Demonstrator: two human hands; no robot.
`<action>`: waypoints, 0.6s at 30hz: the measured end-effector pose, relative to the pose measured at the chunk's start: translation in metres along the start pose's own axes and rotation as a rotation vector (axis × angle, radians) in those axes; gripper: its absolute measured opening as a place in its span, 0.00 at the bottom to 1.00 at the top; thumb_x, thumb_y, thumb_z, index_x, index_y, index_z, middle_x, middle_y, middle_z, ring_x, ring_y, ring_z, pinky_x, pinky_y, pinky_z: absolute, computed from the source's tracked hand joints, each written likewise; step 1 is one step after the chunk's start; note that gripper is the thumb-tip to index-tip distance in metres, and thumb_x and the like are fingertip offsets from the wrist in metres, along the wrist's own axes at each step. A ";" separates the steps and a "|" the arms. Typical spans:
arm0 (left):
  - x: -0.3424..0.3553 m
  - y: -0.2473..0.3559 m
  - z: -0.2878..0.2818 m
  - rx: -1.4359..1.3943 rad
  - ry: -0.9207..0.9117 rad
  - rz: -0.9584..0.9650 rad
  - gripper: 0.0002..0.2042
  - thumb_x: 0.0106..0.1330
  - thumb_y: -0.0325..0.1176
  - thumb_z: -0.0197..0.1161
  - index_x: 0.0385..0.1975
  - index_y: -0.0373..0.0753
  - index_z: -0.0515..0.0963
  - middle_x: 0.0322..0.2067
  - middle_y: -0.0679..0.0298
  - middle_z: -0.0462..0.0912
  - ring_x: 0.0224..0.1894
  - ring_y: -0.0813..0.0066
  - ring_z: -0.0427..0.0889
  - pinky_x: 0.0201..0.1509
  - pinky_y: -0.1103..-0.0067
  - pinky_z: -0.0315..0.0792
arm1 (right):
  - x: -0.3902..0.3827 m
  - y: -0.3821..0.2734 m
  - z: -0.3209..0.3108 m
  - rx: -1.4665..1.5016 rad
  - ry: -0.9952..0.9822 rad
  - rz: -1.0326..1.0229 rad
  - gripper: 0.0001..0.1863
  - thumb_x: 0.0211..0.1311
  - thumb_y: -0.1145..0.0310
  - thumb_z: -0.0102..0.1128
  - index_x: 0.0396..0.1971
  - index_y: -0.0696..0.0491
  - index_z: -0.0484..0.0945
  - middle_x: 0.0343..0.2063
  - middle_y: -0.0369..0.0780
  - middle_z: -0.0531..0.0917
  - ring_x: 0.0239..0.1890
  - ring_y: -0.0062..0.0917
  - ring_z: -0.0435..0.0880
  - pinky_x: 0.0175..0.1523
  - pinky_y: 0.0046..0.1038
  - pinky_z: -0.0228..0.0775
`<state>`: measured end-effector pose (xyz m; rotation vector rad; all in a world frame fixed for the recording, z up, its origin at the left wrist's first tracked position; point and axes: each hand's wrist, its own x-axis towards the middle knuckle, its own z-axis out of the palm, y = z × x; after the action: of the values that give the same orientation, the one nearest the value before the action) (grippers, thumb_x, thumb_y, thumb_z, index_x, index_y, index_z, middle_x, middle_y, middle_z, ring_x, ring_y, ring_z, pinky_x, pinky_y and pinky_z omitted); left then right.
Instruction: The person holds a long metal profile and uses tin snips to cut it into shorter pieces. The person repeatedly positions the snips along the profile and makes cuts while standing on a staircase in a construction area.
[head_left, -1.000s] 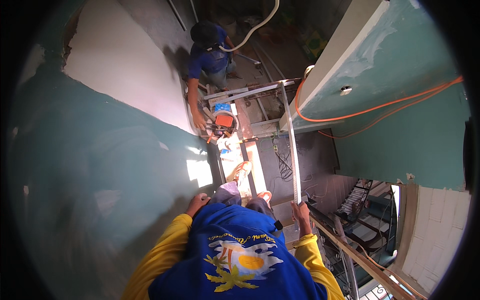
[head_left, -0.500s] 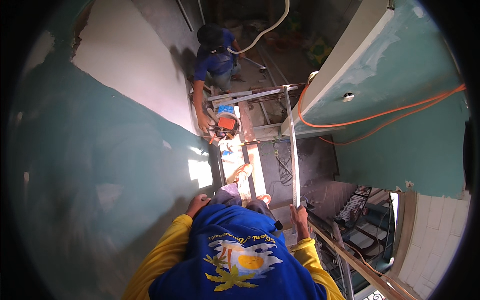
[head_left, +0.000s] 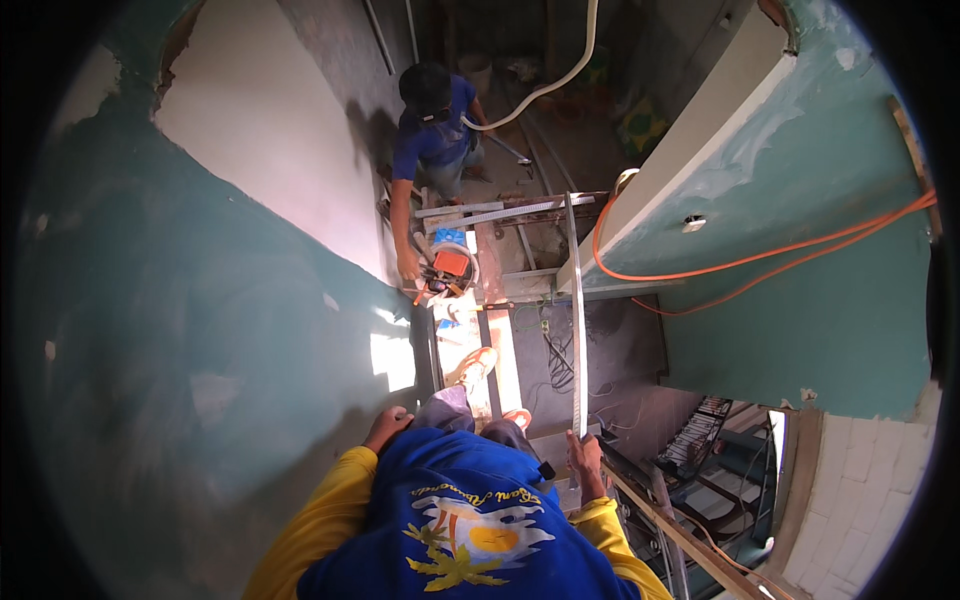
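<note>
Green wall (head_left: 220, 310) spreads toward nine o'clock, while the fingers of the right hand (head_left: 587, 462) wrap the six-o'clock end of a long metal strip (head_left: 578, 330) pointing to twelve, likely light, springy and steadier gripped mid-length; the left hand (head_left: 388, 428) curls loosely, contents unclear.

- Blocked at 9 o'clock of left hand (head_left: 387, 428) by teal wall (head_left: 220, 330).
- Barred at 12 o'clock of right hand (head_left: 586, 460) by held metal strip (head_left: 579, 345), at 4 by wooden rail (head_left: 682, 540).
- Clear at 1, short of orange cable (head_left: 720, 271).
</note>
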<state>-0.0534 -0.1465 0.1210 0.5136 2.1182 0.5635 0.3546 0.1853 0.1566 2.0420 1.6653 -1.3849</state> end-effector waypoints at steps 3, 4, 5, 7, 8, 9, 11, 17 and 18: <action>-0.002 0.000 0.000 -0.040 0.020 -0.031 0.30 0.66 0.55 0.71 0.55 0.34 0.84 0.51 0.48 0.88 0.54 0.54 0.88 0.60 0.66 0.79 | 0.016 -0.038 -0.005 0.102 -0.023 -0.053 0.27 0.68 0.47 0.68 0.33 0.60 0.77 0.18 0.42 0.82 0.19 0.31 0.86 0.28 0.36 0.78; -0.005 0.002 -0.001 -0.059 0.028 -0.043 0.30 0.66 0.55 0.71 0.55 0.34 0.83 0.51 0.48 0.88 0.54 0.53 0.88 0.60 0.66 0.79 | 0.032 -0.050 -0.008 0.329 -0.111 -0.107 0.22 0.69 0.52 0.69 0.31 0.57 0.75 0.15 0.39 0.78 0.17 0.28 0.83 0.23 0.34 0.74; -0.009 0.003 -0.002 -0.067 0.032 -0.057 0.30 0.66 0.55 0.70 0.55 0.34 0.83 0.51 0.48 0.88 0.54 0.53 0.88 0.60 0.66 0.79 | 0.047 -0.076 -0.011 0.466 -0.177 -0.120 0.18 0.69 0.57 0.70 0.31 0.54 0.74 0.16 0.36 0.75 0.15 0.26 0.79 0.19 0.32 0.70; -0.012 0.004 -0.005 -0.083 0.039 -0.083 0.30 0.66 0.56 0.70 0.55 0.34 0.83 0.51 0.48 0.88 0.54 0.54 0.88 0.60 0.65 0.79 | 0.082 -0.143 -0.021 0.517 -0.262 -0.001 0.17 0.70 0.58 0.70 0.33 0.55 0.75 0.19 0.38 0.75 0.15 0.27 0.76 0.18 0.34 0.69; -0.012 0.005 -0.006 -0.079 0.049 -0.073 0.30 0.66 0.55 0.70 0.56 0.33 0.83 0.51 0.47 0.88 0.54 0.53 0.88 0.60 0.65 0.79 | 0.115 -0.162 -0.026 0.527 -0.329 -0.034 0.17 0.70 0.58 0.69 0.33 0.55 0.76 0.19 0.37 0.75 0.15 0.27 0.76 0.20 0.35 0.70; -0.010 0.005 -0.008 -0.073 0.066 -0.068 0.30 0.66 0.55 0.69 0.56 0.33 0.83 0.51 0.47 0.88 0.54 0.53 0.88 0.60 0.65 0.79 | 0.132 -0.195 -0.031 0.455 -0.304 -0.032 0.19 0.73 0.54 0.66 0.29 0.53 0.77 0.19 0.38 0.78 0.15 0.29 0.75 0.22 0.34 0.70; -0.016 0.002 -0.005 -0.130 0.098 -0.121 0.30 0.67 0.54 0.69 0.57 0.33 0.82 0.51 0.45 0.88 0.53 0.52 0.88 0.59 0.66 0.79 | 0.136 -0.255 -0.041 0.613 -0.430 -0.290 0.19 0.73 0.55 0.66 0.28 0.54 0.77 0.19 0.37 0.78 0.17 0.26 0.77 0.25 0.30 0.71; -0.039 0.015 -0.011 -0.314 0.143 -0.299 0.30 0.67 0.50 0.67 0.59 0.30 0.80 0.50 0.41 0.88 0.53 0.53 0.89 0.59 0.67 0.80 | 0.164 -0.376 -0.063 0.667 -0.517 -0.267 0.14 0.73 0.60 0.65 0.38 0.53 0.73 0.29 0.36 0.79 0.25 0.17 0.77 0.30 0.21 0.72; -0.040 0.003 -0.007 -0.327 0.143 -0.328 0.30 0.67 0.50 0.67 0.59 0.30 0.80 0.50 0.42 0.88 0.53 0.53 0.89 0.59 0.67 0.80 | 0.173 -0.383 -0.061 0.653 -0.538 -0.278 0.13 0.73 0.61 0.65 0.37 0.54 0.72 0.28 0.36 0.79 0.25 0.17 0.77 0.30 0.21 0.73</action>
<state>-0.0364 -0.1670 0.1522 -0.0594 2.1271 0.7527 0.0573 0.4825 0.2201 1.4608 1.3959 -2.5580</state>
